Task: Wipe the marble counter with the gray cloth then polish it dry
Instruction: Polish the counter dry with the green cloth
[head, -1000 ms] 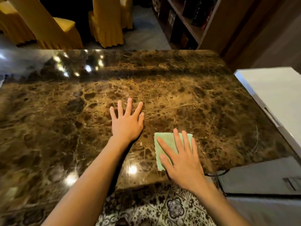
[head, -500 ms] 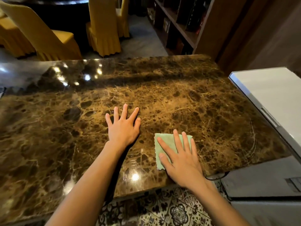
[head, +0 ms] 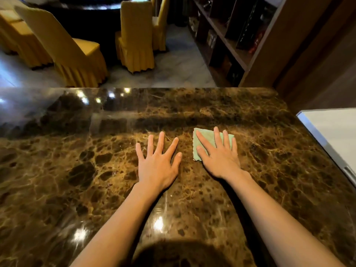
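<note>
Mid-counter, wiping with cloth under right palm.
Pressing right hand (head: 218,154) flat, fingers spread, on the gray cloth (head: 204,144) (looking pale green here); bracing left hand (head: 157,163) flat, splayed and empty on the marble counter (head: 77,170) just beside it. Having pushed the cloth from the near edge out toward the middle since a second ago, so likely mid wet-wipe stroke, polishing not yet begun.

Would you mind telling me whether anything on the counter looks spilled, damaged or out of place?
Nothing stands out. The marble counter looks glossy and unbroken, with no puddle or chip visible. The cloth lies flat under the right hand, though it appears pale green rather than gray. The left hand rests flat on bare marble beside it.
</note>
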### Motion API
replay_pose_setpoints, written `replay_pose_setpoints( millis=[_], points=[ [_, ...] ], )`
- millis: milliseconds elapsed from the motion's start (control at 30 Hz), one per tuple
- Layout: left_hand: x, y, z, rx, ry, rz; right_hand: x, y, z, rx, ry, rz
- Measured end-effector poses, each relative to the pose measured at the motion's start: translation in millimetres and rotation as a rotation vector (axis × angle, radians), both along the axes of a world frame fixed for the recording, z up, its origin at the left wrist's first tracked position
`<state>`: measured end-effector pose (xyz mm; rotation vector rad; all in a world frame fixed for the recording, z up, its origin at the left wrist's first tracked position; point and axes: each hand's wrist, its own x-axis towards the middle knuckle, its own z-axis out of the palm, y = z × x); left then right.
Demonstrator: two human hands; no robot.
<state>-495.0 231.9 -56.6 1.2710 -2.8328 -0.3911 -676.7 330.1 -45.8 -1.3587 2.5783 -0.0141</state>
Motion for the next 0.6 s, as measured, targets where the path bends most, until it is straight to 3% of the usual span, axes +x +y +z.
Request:
replay_pose_setpoints(
  millis=[300, 600],
  points=[
    [-36.9, -45.0, -3.3, -0.052, -0.012, 0.0, -82.1, -124.9, -4.4, 0.005, -0.014, -0.031],
    [-45.4, -55.2, -2.2, -0.053, -0.025, 0.0, -134.0, -193.3, 3.9, -0.023, -0.071, -0.055]
  ],
)
